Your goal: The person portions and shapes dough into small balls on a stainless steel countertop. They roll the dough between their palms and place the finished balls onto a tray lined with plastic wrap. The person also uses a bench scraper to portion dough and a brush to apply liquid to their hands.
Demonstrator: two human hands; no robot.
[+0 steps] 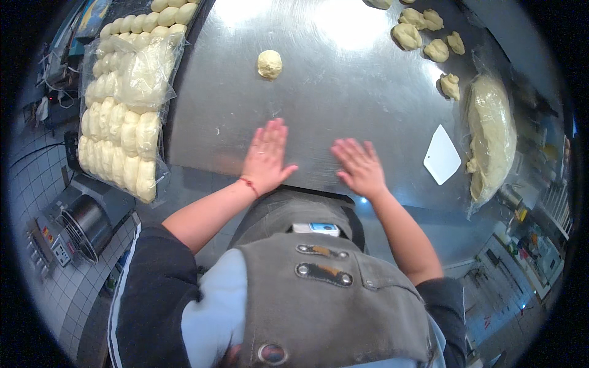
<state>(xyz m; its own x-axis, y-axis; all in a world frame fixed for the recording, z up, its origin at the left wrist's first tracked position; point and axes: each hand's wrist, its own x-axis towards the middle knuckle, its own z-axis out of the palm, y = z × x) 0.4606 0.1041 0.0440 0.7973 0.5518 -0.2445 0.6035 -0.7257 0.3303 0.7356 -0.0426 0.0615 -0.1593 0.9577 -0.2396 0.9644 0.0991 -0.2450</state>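
Note:
Both hands are spread flat, palms down, at or just over the near edge of a metal worktop (pixel 303 106). My left hand (pixel 268 154), with a red cord at its wrist, has its fingers pointing away from me and holds nothing. Slightly blurred, my right hand (pixel 360 166) is angled inward with nothing in it. Beyond my left hand a single round dough ball (pixel 269 64) rests on the metal. To the right of my right hand lies a white dough scraper (pixel 442 155). Whether the palms touch the surface I cannot tell.
At the left, rows of shaped dough pieces (pixel 122 131) sit on a tray, partly under clear plastic film (pixel 145 76). Several rough dough lumps (pixel 407 37) lie at the far right. A large dough mass in plastic (pixel 490 133) borders the right side. Lower left stands a mixer bowl (pixel 89 223).

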